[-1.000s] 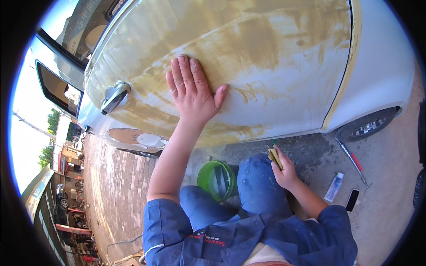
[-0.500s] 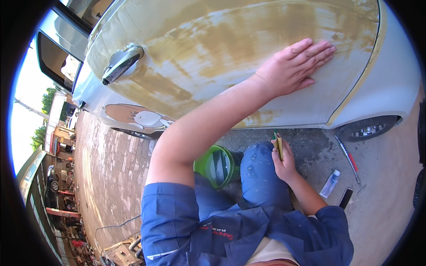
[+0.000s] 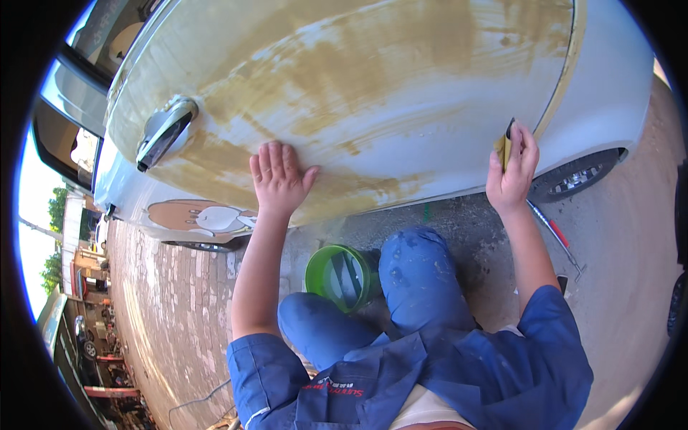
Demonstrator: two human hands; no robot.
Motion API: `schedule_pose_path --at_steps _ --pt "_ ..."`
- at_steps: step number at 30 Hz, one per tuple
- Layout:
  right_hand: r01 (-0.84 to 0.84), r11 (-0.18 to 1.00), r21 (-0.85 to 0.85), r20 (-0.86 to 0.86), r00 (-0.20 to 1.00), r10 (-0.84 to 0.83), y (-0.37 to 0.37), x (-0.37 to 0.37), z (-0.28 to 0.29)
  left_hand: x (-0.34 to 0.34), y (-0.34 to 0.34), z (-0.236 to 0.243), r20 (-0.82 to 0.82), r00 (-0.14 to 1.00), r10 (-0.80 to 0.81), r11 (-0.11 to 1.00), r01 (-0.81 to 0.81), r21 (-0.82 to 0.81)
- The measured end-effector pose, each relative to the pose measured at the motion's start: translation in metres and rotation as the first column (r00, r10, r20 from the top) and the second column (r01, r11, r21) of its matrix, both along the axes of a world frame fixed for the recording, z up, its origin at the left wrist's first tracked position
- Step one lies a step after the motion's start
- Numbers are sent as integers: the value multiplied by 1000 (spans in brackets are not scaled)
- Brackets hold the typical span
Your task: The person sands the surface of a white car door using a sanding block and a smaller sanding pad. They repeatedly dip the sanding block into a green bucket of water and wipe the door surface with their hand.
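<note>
A pale car door (image 3: 437, 136) spreads in front of me, smeared with tan-brown patches. My left hand (image 3: 279, 179) lies flat on its lower left part, fingers stretched out, holding nothing. Near the door's lower right edge, my right hand (image 3: 516, 172) pinches a folded piece of sandpaper (image 3: 504, 149), yellowish on one face and dark on another. Whether the sandpaper touches the door, I cannot tell. The door handle (image 3: 166, 132) is up and to the left of my left hand.
A green bucket (image 3: 312, 279) with dark strips inside stands beside my knee (image 3: 419, 265). To the right, a metal rod with a red grip (image 3: 559, 233) lies on the ground near the wheel (image 3: 580, 179). A cartoon picture (image 3: 201, 215) decorates the car's lower left side.
My left hand has moved left and down across the door from its right side. My right hand has risen from beside my knee to the door's edge, still holding the sandpaper.
</note>
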State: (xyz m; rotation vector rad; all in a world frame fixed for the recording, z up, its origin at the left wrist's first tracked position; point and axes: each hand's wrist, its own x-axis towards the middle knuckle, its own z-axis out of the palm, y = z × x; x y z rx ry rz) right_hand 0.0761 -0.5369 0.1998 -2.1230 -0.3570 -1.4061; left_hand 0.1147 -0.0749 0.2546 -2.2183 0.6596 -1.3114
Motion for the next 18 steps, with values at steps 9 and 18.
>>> schedule_pose_path --at_steps 9,18 --pt "353 923 151 -5 934 -356 -11 65 43 -36 13 -21 -255 958 133 980 -166 -113" --pt "230 967 112 165 955 -246 -44 69 125 -42 -4 -14 -290 948 134 972 -183 -148"
